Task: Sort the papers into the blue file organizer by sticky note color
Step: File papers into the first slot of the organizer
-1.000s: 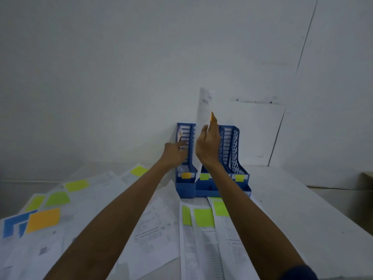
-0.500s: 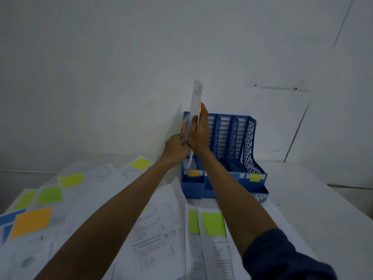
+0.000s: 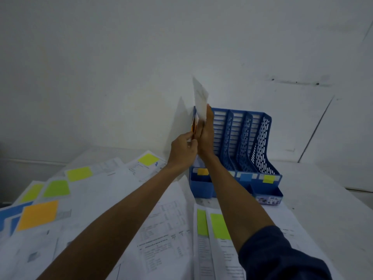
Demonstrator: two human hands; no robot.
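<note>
Both my forearms reached forward and up, close together at the wrists, my left grip (image 3: 182, 150) curled, thumb and fingertips pinching the lower edge of the paper (image 3: 199, 96), my right grip (image 3: 204, 136) touching it, fingers straight up along the sheet, thumb clamping it.

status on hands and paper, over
Left hand pinches paper, right hand holds it upright. Paper at leftmost slot of blue organizer, orange label. Nothing seen blocking.

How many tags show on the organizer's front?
3: orange tag on leftmost slot, blue tag on third, yellow tag on rightmost. Second slot's may be hidden behind the right arm.
</note>
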